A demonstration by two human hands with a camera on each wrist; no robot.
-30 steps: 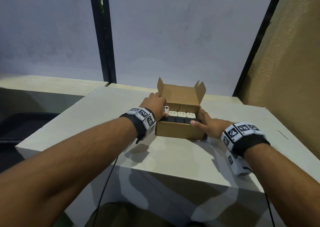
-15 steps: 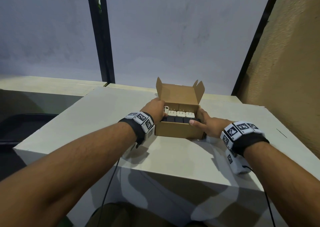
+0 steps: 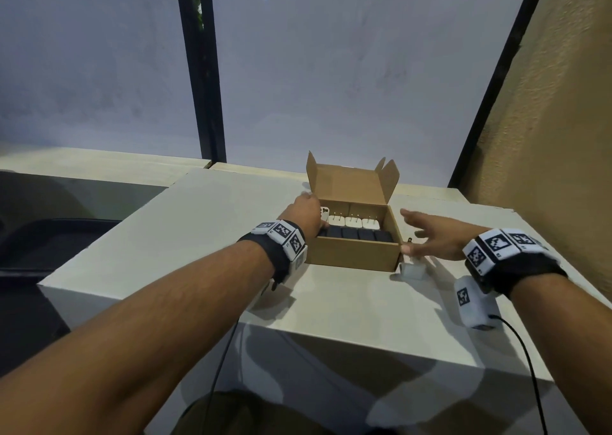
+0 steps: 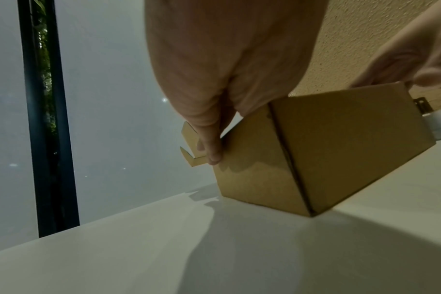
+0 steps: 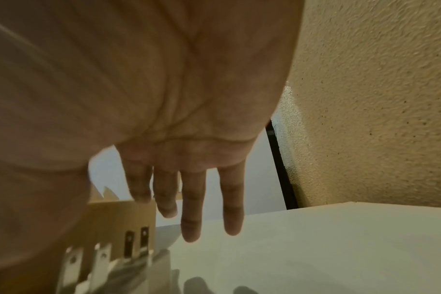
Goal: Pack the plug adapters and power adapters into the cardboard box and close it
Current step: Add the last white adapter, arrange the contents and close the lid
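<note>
The cardboard box (image 3: pixel 354 255) stands open on the table, its lid upright at the back. Inside lie a back row of white plug adapters (image 3: pixel 352 223) and a front row of black power adapters (image 3: pixel 357 234). My left hand (image 3: pixel 306 214) straddles the box's left wall (image 4: pixel 249 179). Its fingers (image 4: pixel 212 145) lie down the outside, and one white adapter (image 3: pixel 325 210) sits right by the hand. My right hand (image 3: pixel 430 235) hovers open, fingers spread, just right of the box. Loose white adapters (image 3: pixel 412 270) with upright prongs (image 5: pixel 136 240) lie under it.
The white table (image 3: pixel 212 235) has bare surface to the left and in front of the box; its front edge is near my forearms. A textured tan wall (image 3: pixel 556 136) rises close on the right. A window with a black post (image 3: pixel 198 70) is behind.
My right hand left the box's front right corner and moved right, fingers spreading, which uncovered the loose white adapters. The left hand stayed at the box's left wall.
</note>
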